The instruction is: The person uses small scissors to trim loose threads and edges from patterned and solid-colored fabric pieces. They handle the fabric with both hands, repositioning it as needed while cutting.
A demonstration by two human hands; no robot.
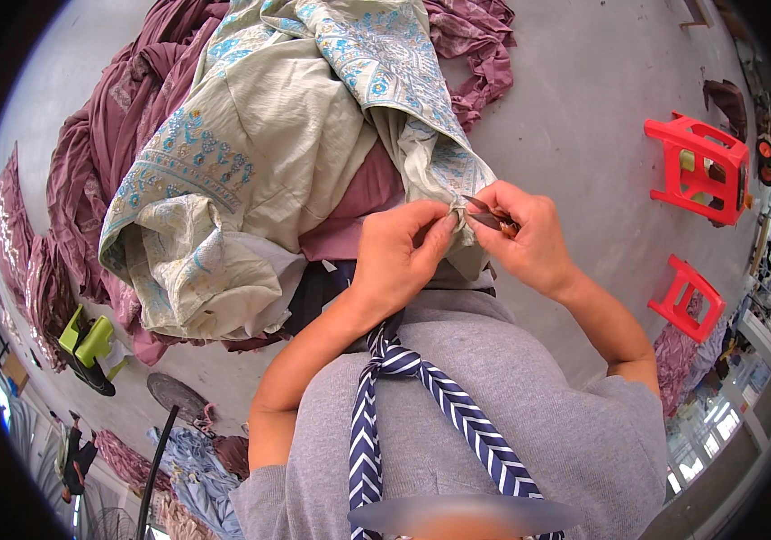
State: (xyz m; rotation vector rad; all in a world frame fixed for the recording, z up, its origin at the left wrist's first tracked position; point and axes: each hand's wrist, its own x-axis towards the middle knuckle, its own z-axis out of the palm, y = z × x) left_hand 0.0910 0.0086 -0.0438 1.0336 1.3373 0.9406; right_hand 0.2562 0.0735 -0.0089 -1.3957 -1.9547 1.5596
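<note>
A pale green cloth (291, 135) with blue and gold embroidered borders is spread over my lap and beyond. My left hand (396, 247) pinches a gathered edge of it between thumb and fingers. My right hand (528, 236) is closed around small dark thread snips (485, 219), whose pointed blades reach toward that pinched edge. The blades look parted at the cloth; whether a thread lies between them is too small to tell. Plain mauve fabric (363, 202) shows beneath the green cloth, close to my left hand.
Heaped mauve cloth (89, 180) lies at the left, and more mauve cloth (480, 54) lies at the far side. Two red plastic stools (718, 166) stand on the grey floor at the right. A green stool (89, 340) is at the left, near a pile of blue cloth (198, 472).
</note>
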